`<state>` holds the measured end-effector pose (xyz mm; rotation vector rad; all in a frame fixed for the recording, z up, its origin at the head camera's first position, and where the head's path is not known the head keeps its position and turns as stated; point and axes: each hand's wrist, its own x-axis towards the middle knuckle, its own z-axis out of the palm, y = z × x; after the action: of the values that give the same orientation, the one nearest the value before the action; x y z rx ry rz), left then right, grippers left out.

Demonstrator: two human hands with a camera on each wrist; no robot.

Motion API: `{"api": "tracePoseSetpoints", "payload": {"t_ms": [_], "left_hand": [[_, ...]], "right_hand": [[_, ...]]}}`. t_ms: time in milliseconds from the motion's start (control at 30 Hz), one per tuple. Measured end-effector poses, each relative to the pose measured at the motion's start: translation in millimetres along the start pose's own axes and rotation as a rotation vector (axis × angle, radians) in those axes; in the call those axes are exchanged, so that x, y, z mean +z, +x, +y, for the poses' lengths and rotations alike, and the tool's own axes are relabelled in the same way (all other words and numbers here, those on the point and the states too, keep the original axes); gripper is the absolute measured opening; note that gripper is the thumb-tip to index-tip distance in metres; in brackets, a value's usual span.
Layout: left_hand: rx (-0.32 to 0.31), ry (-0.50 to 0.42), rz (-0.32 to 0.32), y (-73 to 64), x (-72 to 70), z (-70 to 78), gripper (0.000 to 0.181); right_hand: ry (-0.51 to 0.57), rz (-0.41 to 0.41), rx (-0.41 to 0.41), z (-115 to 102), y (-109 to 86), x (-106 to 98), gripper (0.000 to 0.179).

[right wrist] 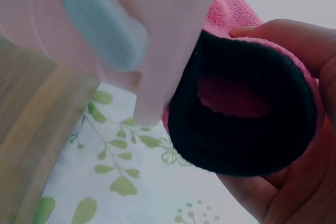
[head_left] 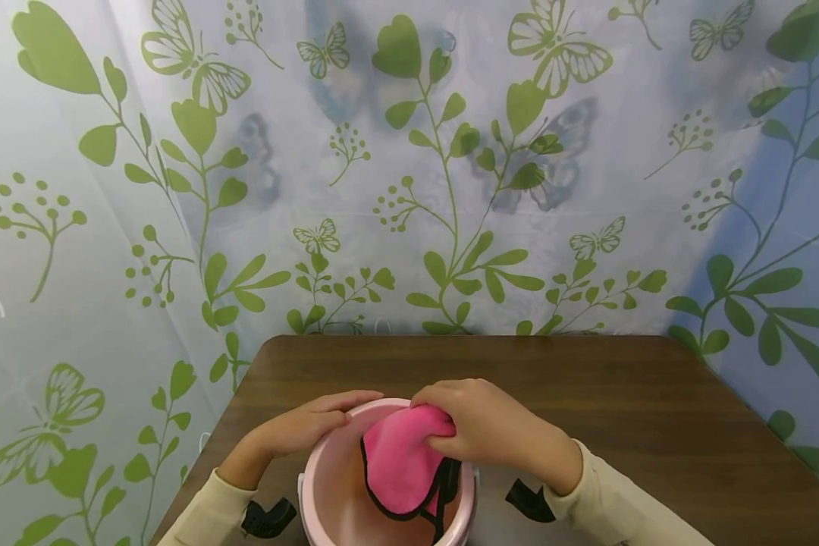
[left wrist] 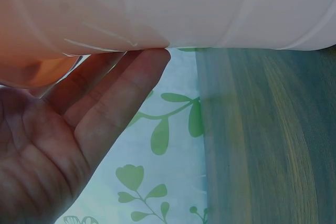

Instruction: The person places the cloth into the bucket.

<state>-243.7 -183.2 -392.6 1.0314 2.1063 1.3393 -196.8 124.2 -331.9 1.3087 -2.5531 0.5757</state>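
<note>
A pink bucket [head_left: 312, 493] stands at the near side of the table, its mouth facing up. On its far-left rim rests my left hand [head_left: 305, 426], with the thumb at the rim and the fingers along the outside. The left wrist view shows those fingers [left wrist: 139, 80] touching the bucket's outer wall. My right hand [head_left: 487, 425] grips a pink cloth with black edging [head_left: 401, 462] at the far-right rim. Part of the cloth hangs inside the bucket. Seen from the right wrist, the cloth [right wrist: 233, 11] curls into a loop between the rim and my hand.
A brown wooden table [head_left: 519, 368] lies under the bucket. Behind and beside it hangs a pale curtain [head_left: 355, 296] with green leaves and butterflies. The bucket's pale handle [right wrist: 102, 19] hangs at its side. Black wrist-worn pieces [head_left: 268, 519] show below the sleeves.
</note>
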Motion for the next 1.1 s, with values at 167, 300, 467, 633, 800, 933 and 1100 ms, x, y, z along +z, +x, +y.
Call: {"api": "tracePoseSetpoints", "payload": {"t_ms": [167, 300, 467, 633, 800, 933, 1100], "left_hand": [[0.002, -0.023, -0.007, -1.0, 0.8, 0.3, 0.049], [0.014, -0.015, 0.001, -0.4, 1.3, -0.7, 0.049], [0.009, -0.011, 0.002, -0.1, 2.2, -0.8, 0.048], [-0.009, 0.007, 0.012, -0.8, 3.1, -0.1, 0.049], [-0.005, 0.035, 0.023, -0.8, 3.9, 0.0, 0.049], [-0.007, 0.05, 0.032, -0.9, 3.9, 0.7, 0.05], [-0.004, 0.048, 0.025, -0.8, 3.0, 1.4, 0.05]], "right_hand": [[-0.021, -0.059, 0.001, -6.6, 5.3, 3.9, 0.029], [-0.051, -0.124, 0.0, -10.3, 10.3, 10.1, 0.033], [-0.064, -0.202, 0.015, -14.1, 16.8, 18.9, 0.041], [-0.056, -0.25, 0.008, -17.2, 19.4, 28.0, 0.057], [-0.098, -0.286, 0.022, -20.1, 19.7, 33.1, 0.047], [-0.143, -0.309, 0.013, -20.9, 20.2, 36.5, 0.036], [-0.172, -0.328, -0.002, -21.1, 20.1, 39.9, 0.034]]}}
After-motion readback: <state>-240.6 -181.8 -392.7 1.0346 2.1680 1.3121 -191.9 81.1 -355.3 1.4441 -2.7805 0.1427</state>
